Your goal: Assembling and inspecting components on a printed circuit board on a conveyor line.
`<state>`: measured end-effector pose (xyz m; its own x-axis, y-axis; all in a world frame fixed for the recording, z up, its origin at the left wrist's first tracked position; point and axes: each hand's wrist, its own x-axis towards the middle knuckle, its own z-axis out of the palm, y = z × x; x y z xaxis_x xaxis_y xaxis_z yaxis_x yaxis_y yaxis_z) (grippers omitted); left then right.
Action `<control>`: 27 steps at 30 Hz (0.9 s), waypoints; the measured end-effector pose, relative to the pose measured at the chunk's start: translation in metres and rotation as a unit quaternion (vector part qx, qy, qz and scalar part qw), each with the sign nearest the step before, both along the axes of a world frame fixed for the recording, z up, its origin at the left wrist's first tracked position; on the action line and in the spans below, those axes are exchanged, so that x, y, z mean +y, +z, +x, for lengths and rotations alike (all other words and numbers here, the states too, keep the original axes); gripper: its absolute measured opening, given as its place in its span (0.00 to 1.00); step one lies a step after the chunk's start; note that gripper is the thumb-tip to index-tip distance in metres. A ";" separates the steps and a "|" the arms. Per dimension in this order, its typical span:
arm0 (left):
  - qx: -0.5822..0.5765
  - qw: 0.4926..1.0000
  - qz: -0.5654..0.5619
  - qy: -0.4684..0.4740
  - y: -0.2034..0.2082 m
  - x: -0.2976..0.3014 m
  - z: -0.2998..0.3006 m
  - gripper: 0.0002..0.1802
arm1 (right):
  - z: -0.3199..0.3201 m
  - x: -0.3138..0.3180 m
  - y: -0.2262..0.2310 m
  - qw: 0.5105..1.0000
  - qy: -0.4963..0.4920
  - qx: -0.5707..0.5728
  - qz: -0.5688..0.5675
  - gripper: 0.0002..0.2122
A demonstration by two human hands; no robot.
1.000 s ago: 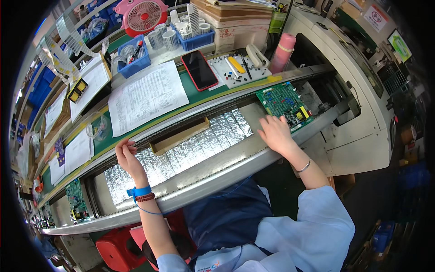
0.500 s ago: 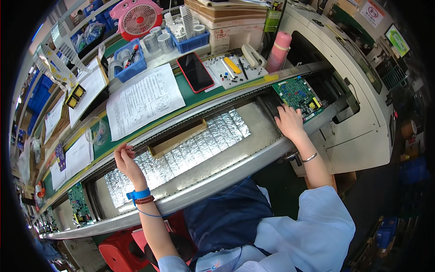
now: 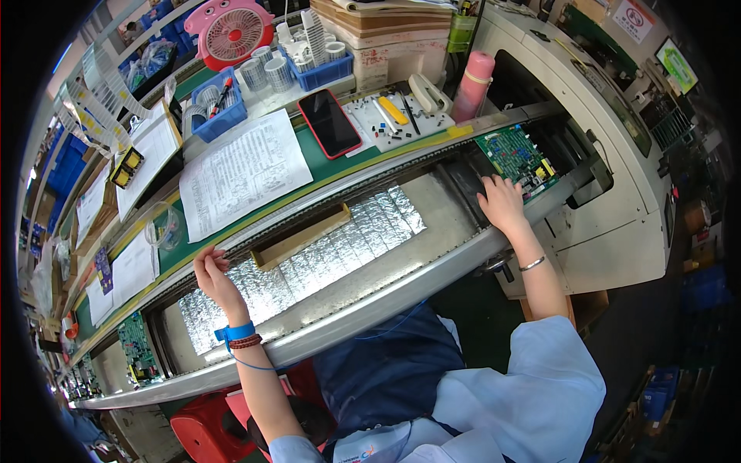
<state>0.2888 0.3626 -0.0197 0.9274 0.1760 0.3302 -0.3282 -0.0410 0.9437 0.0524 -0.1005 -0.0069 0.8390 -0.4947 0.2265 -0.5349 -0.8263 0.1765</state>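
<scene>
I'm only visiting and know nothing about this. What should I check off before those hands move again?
1. Left hand free: ok, nothing visible in it.
2. Right hand beside the right-hand circuit board: ok.
3. Right hand actually touching that board: cannot tell.
4. Blue wrist strap on the left wrist: ok.
5. Silver foil uncovered: not ok, a narrow brown tray partly overlaps it.
6. Phone off the foil: ok.

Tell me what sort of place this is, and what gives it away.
Likely an electronics assembly workshop: a green circuit board sits on a metal conveyor whose right end reaches an opening in a large pale machine.
</scene>
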 end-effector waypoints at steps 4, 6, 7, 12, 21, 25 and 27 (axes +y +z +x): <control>0.001 1.000 0.004 0.002 -0.001 0.000 0.001 0.12 | -0.003 -0.004 -0.002 1.000 -0.005 -0.004 0.003 0.16; -0.001 1.000 0.002 -0.001 -0.001 0.000 0.001 0.12 | -0.006 -0.008 -0.005 1.000 -0.009 -0.010 -0.006 0.16; 0.001 1.000 0.004 0.001 -0.001 0.000 0.001 0.12 | -0.007 -0.010 -0.006 1.000 -0.013 -0.017 -0.015 0.15; 0.000 1.000 0.003 0.007 -0.002 0.002 0.000 0.12 | -0.008 -0.019 -0.006 1.000 -0.011 -0.024 -0.008 0.14; 0.006 1.000 0.010 0.012 -0.003 0.003 0.000 0.12 | -0.011 -0.061 -0.009 0.997 -0.070 0.022 -0.031 0.17; -0.001 1.000 0.003 0.026 -0.005 0.003 0.001 0.12 | -0.012 -0.087 -0.007 0.992 -0.111 0.051 -0.014 0.18; -0.007 0.999 0.002 0.040 -0.003 0.004 0.001 0.12 | -0.014 -0.101 -0.008 0.991 -0.119 0.057 -0.020 0.18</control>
<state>0.2895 0.3663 -0.0230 0.9060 0.2473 0.3435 -0.3363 -0.0722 0.9390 0.0383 -0.2012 -0.0145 0.7210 -0.6740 0.1610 -0.6885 -0.6704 0.2766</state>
